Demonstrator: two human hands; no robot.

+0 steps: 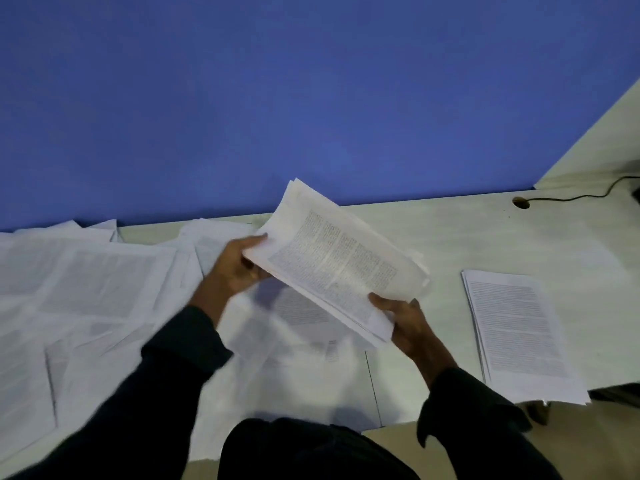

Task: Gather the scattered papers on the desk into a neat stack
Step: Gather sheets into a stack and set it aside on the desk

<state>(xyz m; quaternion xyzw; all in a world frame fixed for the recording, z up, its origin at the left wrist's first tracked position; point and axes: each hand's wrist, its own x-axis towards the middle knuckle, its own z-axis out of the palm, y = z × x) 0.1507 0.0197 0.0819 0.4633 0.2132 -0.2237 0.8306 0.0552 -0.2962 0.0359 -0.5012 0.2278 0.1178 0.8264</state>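
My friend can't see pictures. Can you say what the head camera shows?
Both hands, left and right, hold a bundle of papers above a desk. Loose sheets lie left, a neat stack right.

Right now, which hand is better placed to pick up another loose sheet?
Probably the left hand: the scattered sheets lie on its side, and the right hand could keep gripping the held bundle.

Paper bundle (332,261) in both hands
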